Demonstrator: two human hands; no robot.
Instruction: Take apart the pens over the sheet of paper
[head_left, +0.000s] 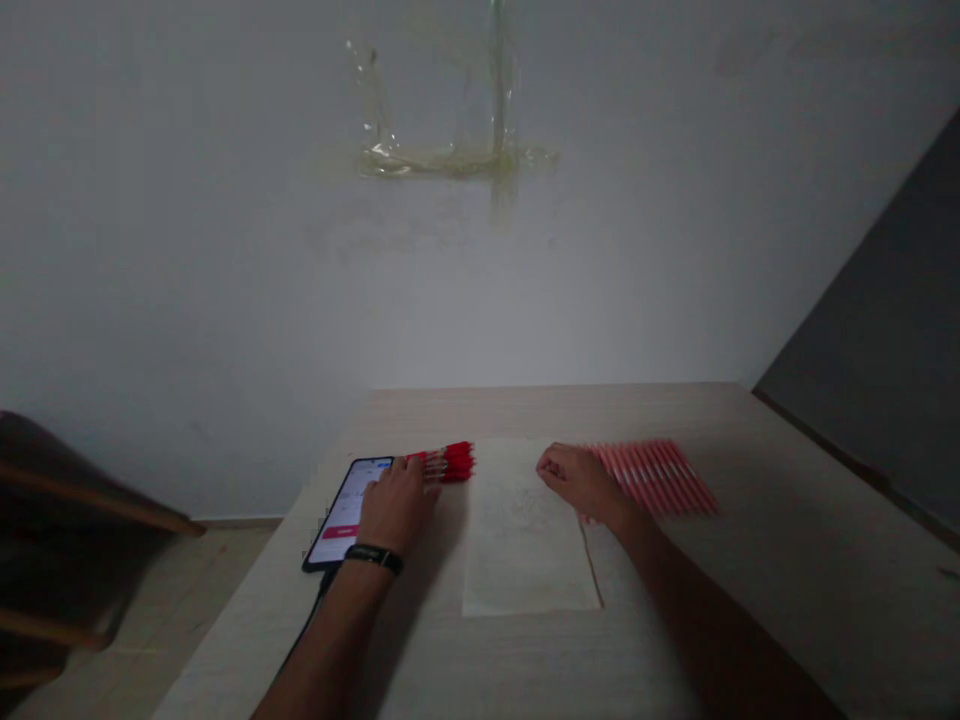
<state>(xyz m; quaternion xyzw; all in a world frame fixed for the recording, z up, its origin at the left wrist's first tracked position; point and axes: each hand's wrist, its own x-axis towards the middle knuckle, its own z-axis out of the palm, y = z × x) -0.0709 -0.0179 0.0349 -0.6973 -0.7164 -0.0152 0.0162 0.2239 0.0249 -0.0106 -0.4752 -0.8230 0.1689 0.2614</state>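
My left hand [396,505] lies over the end of a bundle of red pens [450,462], its fingers closed around the pens. Just beneath that hand's left side is a smartphone [346,512] with a lit screen, partly covered by my palm. My right hand [577,482] is curled loosely at the top right corner of a sheet of pale paper [521,530], and nothing shows in its fingers. Right behind it, a row of pink-and-red pens [651,478] lies side by side, with the hand covering its left end. A black band [373,558] circles my left wrist.
The pale wooden table [750,500] has its far edge against a white wall marked with old tape [450,155]. A dark cable [307,625] runs down from the phone. A wooden chair [67,500] stands at the left, and a dark panel [870,320] stands at the right.
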